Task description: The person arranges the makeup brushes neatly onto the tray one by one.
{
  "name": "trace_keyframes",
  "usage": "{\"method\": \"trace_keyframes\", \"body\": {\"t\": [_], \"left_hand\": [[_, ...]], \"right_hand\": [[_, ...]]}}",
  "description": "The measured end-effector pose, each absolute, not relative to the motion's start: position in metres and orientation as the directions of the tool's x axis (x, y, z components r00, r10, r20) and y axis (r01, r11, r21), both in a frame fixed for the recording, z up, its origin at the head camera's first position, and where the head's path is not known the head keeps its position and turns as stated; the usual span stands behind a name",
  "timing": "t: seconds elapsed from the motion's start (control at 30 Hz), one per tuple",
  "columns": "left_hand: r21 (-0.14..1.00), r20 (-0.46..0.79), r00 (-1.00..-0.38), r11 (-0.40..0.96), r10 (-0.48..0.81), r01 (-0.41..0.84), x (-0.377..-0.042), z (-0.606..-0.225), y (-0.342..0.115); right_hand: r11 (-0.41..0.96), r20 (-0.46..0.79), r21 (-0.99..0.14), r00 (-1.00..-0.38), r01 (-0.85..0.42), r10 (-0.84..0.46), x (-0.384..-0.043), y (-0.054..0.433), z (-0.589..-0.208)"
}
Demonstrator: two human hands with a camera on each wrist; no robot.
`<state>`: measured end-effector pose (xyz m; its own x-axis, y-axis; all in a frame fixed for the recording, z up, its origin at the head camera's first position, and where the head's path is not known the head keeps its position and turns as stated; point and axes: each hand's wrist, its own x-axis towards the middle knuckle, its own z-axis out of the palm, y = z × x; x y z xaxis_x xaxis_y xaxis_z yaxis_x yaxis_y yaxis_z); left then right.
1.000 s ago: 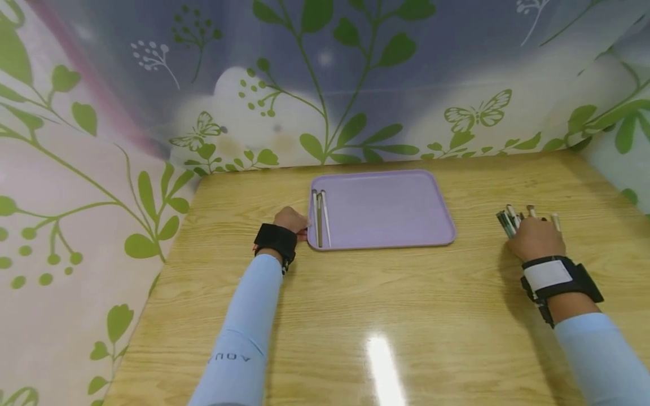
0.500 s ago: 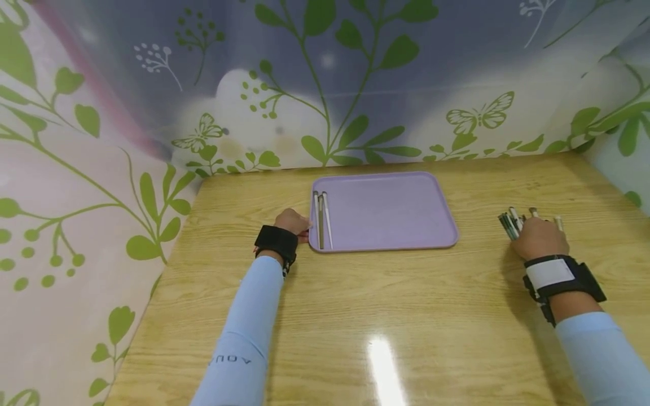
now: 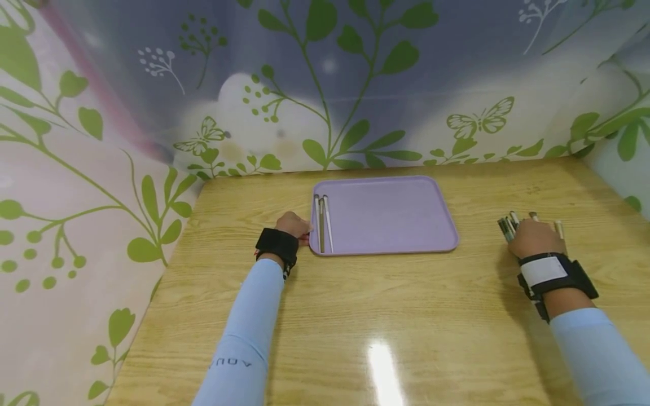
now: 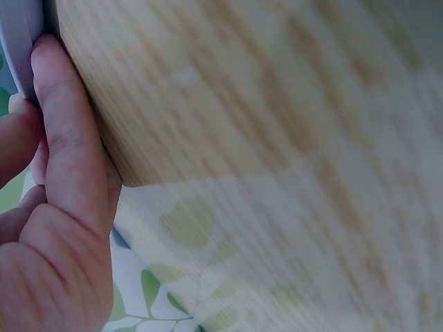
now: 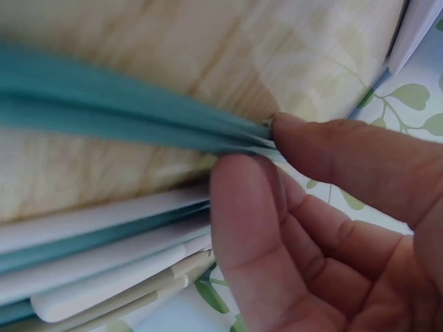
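Observation:
At its left edge, my left hand [image 3: 291, 225] pinches the rim of a lilac tray [image 3: 386, 217]; the left wrist view shows thumb and finger on the tray edge [image 4: 24, 55]. Three slim brushes lie side by side along the tray's left end, a brown one [image 3: 321, 228] between two white ones. On the right, my right hand [image 3: 537, 239] is over a bunch of brushes [image 3: 513, 219], partly hidden under it. The right wrist view has thumb and finger pinching teal brush handles [image 5: 138, 114], with white and beige handles [image 5: 118, 266] lying below.
The wooden table [image 3: 330, 316] meets a leaf-printed backdrop [image 3: 386, 84] right behind the tray. Another printed panel [image 3: 61, 225] stands along the left side. A bare stretch of tabletop separates the tray from the bunch of brushes.
The head view has tilted slightly, so the scene sits a little lower. My left hand keeps its hold on the tray rim; my right hand has shifted only slightly over the brushes.

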<state>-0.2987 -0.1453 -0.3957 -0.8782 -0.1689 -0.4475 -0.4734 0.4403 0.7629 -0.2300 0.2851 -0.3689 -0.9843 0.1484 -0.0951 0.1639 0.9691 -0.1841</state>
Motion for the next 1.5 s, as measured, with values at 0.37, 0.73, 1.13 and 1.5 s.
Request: {"method": "trace_keyframes", "body": {"t": [0.37,0.73,1.13,1.5], "left_hand": [[0.772,-0.447,-0.879,0.424,-0.167,-0.473,-0.303,-0.401,-0.147],[0.766,-0.458,-0.872,0.422,-0.171,-0.485,-0.303,-0.403,-0.147],[0.768,-0.450,-0.880,0.436,-0.154,-0.469,-0.296,-0.393,-0.145],[0.780,-0.441,-0.883,0.418,-0.160,-0.466,-0.298,-0.397,-0.146]], "right_hand": [[0.965,-0.053,-0.151,-0.977,0.213,0.208,-0.232,0.272,-0.375],[0.985,0.032,-0.094,-0.989,0.144,0.148,-0.232,0.261,-0.378],[0.982,0.010,-0.136,-0.991,0.128,0.131,-0.232,0.261,-0.364],[0.920,-0.101,-0.393,-0.994,-0.005,-0.049,-0.271,0.196,-0.306]]}}
